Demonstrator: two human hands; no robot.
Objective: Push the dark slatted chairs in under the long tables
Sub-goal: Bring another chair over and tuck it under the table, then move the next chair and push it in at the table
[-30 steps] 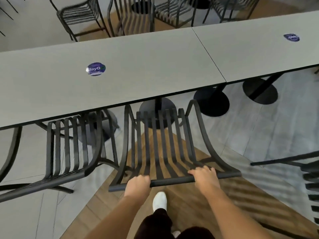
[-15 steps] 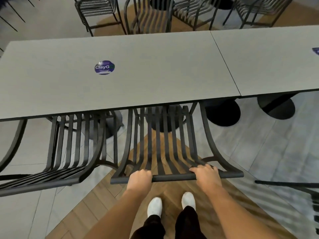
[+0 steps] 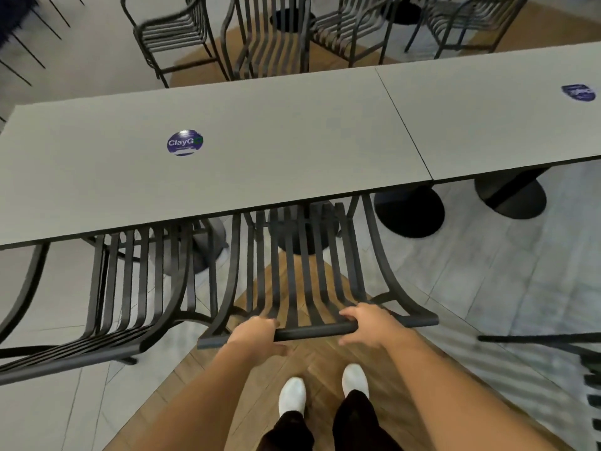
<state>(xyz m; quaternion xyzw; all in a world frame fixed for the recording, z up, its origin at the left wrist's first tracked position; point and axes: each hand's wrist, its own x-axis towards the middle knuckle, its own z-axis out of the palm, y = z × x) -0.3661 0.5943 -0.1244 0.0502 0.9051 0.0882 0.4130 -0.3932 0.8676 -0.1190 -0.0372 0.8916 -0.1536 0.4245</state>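
Both hands (image 3: 252, 335) (image 3: 370, 327) loosening on chair (image 3: 302, 278), now further under table (image 3: 260, 151).

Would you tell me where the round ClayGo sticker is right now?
In the head view, the ClayGo sticker lies on the left table, left of centre, beyond the chair both hands hold.

chair (image 3: 302, 271) under table (image 3: 260, 151), second chair (image 3: 130, 288) left

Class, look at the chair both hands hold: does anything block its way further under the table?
Nothing visible blocks the chair; its seat is already under the table edge. The round pedestal base lies ahead, beneath it.
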